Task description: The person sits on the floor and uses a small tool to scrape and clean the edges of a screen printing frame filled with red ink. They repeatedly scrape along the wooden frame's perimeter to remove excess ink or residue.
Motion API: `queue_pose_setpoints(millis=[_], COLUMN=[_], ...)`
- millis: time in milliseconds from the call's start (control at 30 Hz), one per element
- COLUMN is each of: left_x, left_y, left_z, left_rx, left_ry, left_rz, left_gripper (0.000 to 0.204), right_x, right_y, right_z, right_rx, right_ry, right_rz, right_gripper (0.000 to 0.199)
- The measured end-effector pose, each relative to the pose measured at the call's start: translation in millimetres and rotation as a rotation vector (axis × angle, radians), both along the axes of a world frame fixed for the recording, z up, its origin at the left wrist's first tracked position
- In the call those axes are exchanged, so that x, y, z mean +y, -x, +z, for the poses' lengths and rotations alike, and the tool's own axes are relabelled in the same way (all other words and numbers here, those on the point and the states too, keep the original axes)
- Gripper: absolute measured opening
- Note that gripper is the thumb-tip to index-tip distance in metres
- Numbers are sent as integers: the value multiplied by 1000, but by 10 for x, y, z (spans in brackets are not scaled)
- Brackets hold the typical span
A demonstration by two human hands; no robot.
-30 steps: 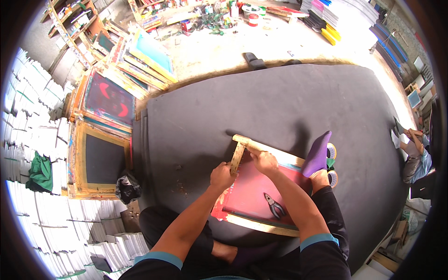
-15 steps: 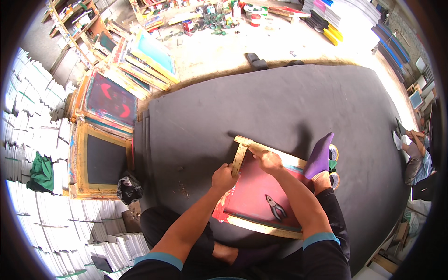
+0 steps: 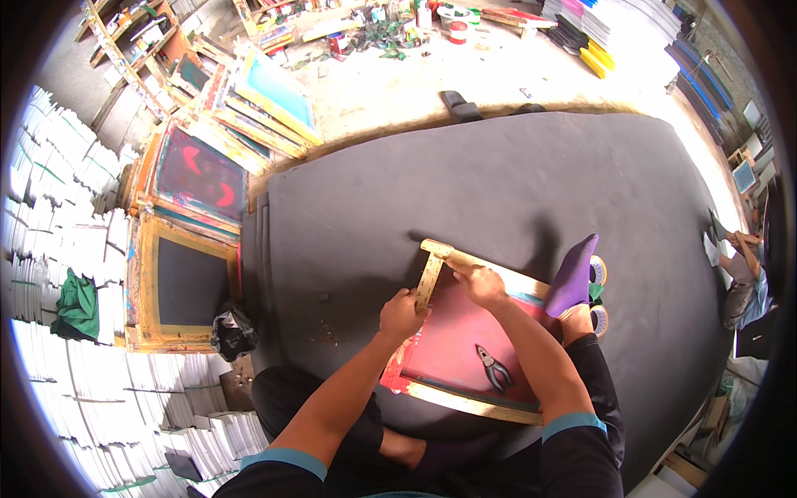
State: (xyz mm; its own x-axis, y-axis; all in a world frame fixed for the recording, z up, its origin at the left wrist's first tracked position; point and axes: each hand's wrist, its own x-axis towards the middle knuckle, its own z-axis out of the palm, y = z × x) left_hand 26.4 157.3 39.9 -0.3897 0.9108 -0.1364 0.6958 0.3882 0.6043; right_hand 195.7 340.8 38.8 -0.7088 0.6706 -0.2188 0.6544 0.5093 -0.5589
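Note:
A wooden screen-printing frame (image 3: 473, 408) with red mesh (image 3: 452, 344) lies tilted in front of my crossed legs. My left hand (image 3: 403, 314) is wrapped round its left bar. At the far left corner my right hand (image 3: 481, 284) is closed, fingertips against the inner edge of the far bar; what they pinch, if anything, is hidden. Combination pliers (image 3: 495, 368) with dark handles rest on the mesh, jaws pointing away from me. My foot in a purple sock (image 3: 571, 278) is beside the frame's right end.
I sit on a large dark grey sheet stack (image 3: 374, 195). Two tape-like rolls (image 3: 598, 320) lie beyond my foot. More screen frames (image 3: 195, 332) lean at left by a black plastic bag (image 3: 233, 334) and white paper stacks (image 3: 91, 382). Another person (image 3: 745, 274) sits far right.
The whole view has shifted very slightly. Both hands keep their places on the frame, and the pliers lie where they were.

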Motion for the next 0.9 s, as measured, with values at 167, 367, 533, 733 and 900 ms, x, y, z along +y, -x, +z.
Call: queue_pose_setpoints(millis=[167,367,533,733,900], left_x=[87,25,35,36,41], left_y=[-52,-22,-29,-34,-70], left_z=[81,88,41,54,90], left_rx=[-29,-24,-21,-44,-52], left_ry=[99,70,70,111,104], left_rz=[-10,3,-17,11,33], left_gripper=[44,47,47,46,45], right_x=[-91,-6,5,229,70], right_y=[7,61,-34,166,273], right_z=[-153,119,-335,135,448], right_rx=[297,176,94,147,58], right_ry=[-99,591,-551,942,829], right_rz=[-56,-246,123,-406,-446], right_gripper=[39,42,42,33,32])
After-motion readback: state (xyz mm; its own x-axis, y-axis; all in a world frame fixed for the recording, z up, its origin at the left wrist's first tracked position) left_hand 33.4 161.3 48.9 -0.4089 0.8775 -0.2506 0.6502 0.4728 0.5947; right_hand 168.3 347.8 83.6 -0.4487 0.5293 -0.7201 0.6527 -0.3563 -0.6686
